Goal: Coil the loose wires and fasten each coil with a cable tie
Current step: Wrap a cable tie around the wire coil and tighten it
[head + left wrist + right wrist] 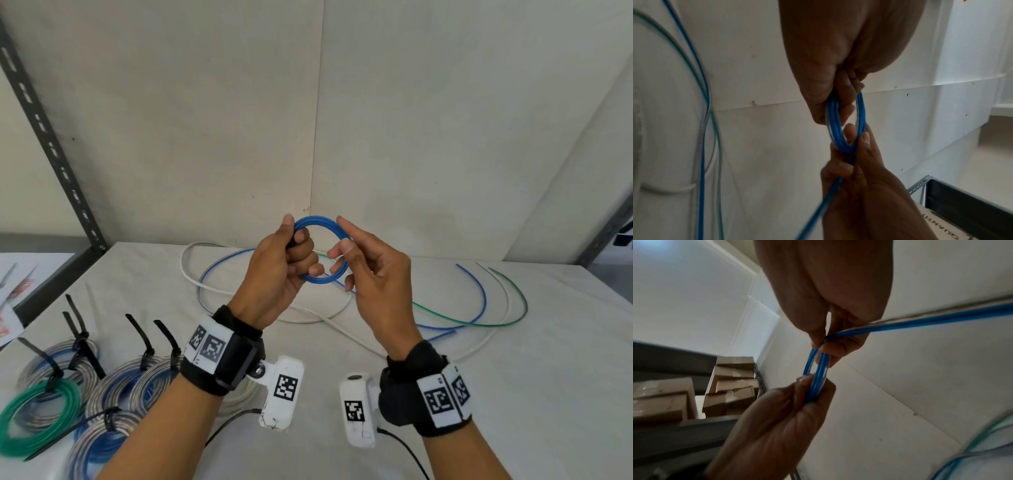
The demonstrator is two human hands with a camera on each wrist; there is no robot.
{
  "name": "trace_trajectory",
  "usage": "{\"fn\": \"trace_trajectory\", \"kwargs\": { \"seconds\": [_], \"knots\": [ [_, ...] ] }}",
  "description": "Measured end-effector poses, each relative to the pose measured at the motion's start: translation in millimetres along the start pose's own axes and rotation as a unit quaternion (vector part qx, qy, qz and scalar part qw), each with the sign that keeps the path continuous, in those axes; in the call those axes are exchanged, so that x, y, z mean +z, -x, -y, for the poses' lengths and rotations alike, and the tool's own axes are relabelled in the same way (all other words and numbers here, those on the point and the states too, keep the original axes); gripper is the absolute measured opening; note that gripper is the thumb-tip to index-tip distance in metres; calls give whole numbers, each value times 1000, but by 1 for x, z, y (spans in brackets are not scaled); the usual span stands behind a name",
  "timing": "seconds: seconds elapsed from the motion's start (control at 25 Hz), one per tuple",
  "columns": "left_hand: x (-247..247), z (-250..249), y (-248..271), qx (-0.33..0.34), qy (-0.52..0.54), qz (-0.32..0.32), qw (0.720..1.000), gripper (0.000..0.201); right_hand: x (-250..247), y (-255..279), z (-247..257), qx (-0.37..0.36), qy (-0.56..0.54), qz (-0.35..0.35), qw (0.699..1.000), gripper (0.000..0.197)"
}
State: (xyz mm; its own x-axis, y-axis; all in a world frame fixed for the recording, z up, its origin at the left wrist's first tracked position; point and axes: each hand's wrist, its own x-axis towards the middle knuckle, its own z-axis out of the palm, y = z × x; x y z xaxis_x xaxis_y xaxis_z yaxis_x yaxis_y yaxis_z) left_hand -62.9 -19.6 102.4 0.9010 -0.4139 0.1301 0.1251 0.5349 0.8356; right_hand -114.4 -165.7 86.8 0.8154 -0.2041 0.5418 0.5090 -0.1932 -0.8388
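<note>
Blue wire wound into a small coil is held up above the tabletop, between both hands. The left hand grips the coil's left side, its fingers curled round the bundled turns, the thumb pressing from the near side. The right hand pinches the coil's right side between thumb and forefinger, with the other fingers loosely spread. In the right wrist view the blue wire's free length leaves the pinch and runs off to the right.

Beyond the coil, on the tabletop, lie loose wires in open loops: a white wire, a blue wire and a green wire, crossing one another. To the left of the coil and nearer the person sits a cluster of finished coils: a green coil and several silver-and-blue coils, each bound with a black cable tie whose tail sticks up. A slotted metal upright stands at the left behind the tabletop. The right wrist view shows cardboard boxes stacked on a shelf.
</note>
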Motion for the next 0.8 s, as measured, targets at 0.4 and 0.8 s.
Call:
{"fn": "trace_trajectory", "kwargs": {
  "seconds": [0.4, 0.8],
  "knots": [
    [5, 2, 4, -52, -186, 35, 980, 44, -34, -8, 5, -3, 115, 131, 985, 28],
    [2, -3, -2, 30, 74, -50, 996, 42, 11, 4, 6, 32, -73, -49, 996, 13]
  ]
}}
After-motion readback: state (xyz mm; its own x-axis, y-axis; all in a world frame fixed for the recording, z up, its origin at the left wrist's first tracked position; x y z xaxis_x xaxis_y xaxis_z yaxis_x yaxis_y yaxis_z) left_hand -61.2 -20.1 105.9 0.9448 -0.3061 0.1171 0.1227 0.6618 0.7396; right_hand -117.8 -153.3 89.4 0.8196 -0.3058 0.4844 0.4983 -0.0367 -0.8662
